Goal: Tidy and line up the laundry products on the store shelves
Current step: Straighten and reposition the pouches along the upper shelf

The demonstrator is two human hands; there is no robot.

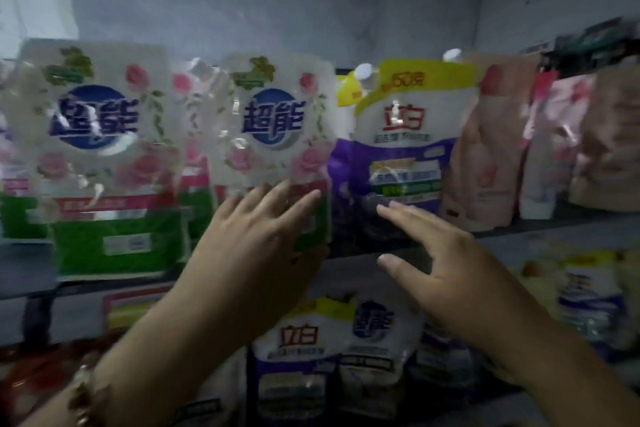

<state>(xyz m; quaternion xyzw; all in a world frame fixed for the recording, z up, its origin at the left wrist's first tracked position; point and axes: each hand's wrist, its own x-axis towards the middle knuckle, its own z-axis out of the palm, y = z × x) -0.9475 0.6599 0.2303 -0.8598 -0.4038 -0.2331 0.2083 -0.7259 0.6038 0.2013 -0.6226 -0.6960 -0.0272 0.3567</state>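
Up front, left hand [263,239] flat on rose pouch [277,121], right hand [446,260] open beside purple pouch [401,149]

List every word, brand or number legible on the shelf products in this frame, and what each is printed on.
"超能": left rose pouch.
"超能": middle rose pouch, which the left hand touches.
"立白": purple pouch, upper shelf; the yellow band's number looks like "50", blurred.
"立白": lower-shelf pouch.
"超能", partly blurred: lower-shelf pouch beside it.
Small print, the pink pouches and price tags: unreadable.
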